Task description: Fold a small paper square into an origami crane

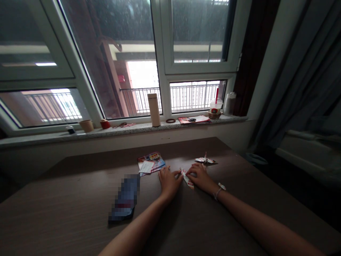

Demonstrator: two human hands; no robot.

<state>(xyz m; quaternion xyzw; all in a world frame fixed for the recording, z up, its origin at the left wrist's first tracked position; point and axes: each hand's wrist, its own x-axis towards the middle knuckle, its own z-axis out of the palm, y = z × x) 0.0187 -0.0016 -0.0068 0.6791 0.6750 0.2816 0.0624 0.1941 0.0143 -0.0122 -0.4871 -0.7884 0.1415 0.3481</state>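
Observation:
A small folded paper (189, 180), narrow and pointed with red and white print, lies between my hands on the table. My left hand (169, 182) pinches its left edge with thumb and index finger. From the other side, the closed fingers of my right hand (201, 177) grip the same paper; that wrist wears a bracelet (217, 192). Just beyond my right hand stands a folded paper crane (209, 160) in similar printed paper. Past my left fingertips lie colourful printed sheets (159, 164) with a white slip (146, 167) on top.
A blurred phone-like object (124, 199) lies left of my left forearm on the brown table (66, 199). Along the windowsill (130, 128) stand a beige flask (153, 110), a paper cup (86, 125), a drink cup with straw (215, 106), and scissors (191, 120) on red paper.

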